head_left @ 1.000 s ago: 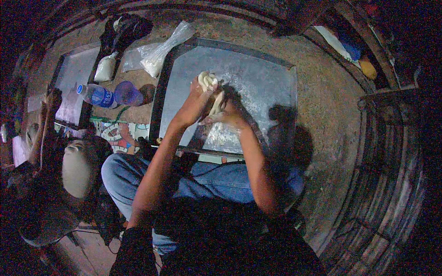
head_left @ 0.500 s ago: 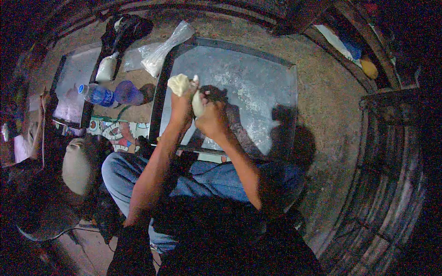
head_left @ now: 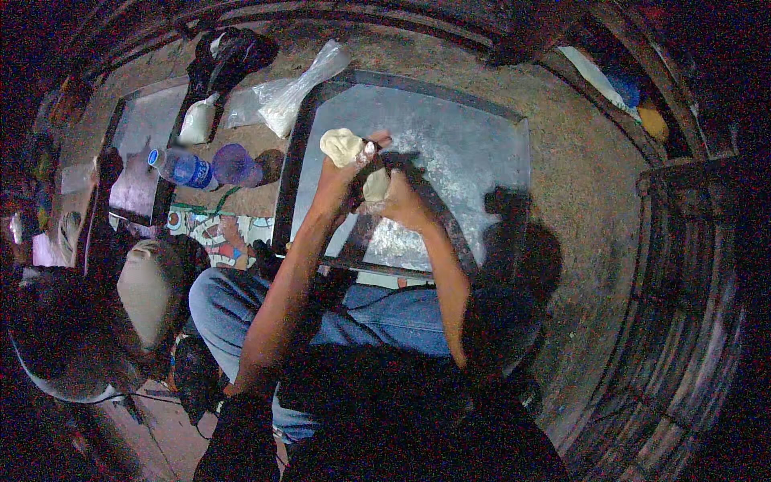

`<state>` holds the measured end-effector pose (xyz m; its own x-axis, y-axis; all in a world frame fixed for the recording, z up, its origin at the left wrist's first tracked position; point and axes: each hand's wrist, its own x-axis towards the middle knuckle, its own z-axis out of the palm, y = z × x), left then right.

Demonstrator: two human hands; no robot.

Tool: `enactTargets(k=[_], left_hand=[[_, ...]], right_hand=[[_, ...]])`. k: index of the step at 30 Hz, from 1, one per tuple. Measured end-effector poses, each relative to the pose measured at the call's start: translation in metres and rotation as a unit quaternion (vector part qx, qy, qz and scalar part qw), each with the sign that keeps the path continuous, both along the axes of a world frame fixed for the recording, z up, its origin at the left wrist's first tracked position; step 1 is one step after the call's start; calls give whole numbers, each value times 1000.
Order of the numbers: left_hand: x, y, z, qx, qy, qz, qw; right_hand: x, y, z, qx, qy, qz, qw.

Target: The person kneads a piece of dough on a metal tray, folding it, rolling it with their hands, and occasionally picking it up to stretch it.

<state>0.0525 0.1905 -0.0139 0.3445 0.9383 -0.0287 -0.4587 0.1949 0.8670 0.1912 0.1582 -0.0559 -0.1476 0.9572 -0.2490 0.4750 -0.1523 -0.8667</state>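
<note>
Pale dough (head_left: pixel 341 147) bulges from the top of my left hand (head_left: pixel 340 183), whose fingers are wrapped round it. Close on its right, my right hand (head_left: pixel 406 206) is closed on a smaller pale lump of dough (head_left: pixel 376 185). The hands almost meet, and I cannot tell whether the two lumps are joined. Both are held above a dark-rimmed tray (head_left: pixel 337 114) with a grey surface. White flour (head_left: pixel 438 173) is dusted across the tray's middle.
Left of the tray lie a blue-labelled water bottle (head_left: pixel 183 168), a purple round object (head_left: pixel 234 165), a clear bag of white powder (head_left: pixel 283 112) and a smaller white bag (head_left: pixel 197 122). A second tray (head_left: pixel 143 132) stands further left, beside another person's arm (head_left: pixel 104 181).
My right hand has turned, and a rounded dough lump shows in it where a longer piece hung before. My left hand still grips its dough. The view has shifted slightly.
</note>
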Motion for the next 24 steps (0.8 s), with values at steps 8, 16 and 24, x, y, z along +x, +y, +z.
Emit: enactTargets(k=[8,16,24], left_hand=[[-5,-8,19,-177,19,95,979],[7,-16,8,-88,-21,-46,995],[1,-7,-7,154,221,158,950]], right_hand=[[29,10,-28,51,193,194,960],[39,0,-86,133,179,101,970],[6,-3,-66,163,-115,39,979]])
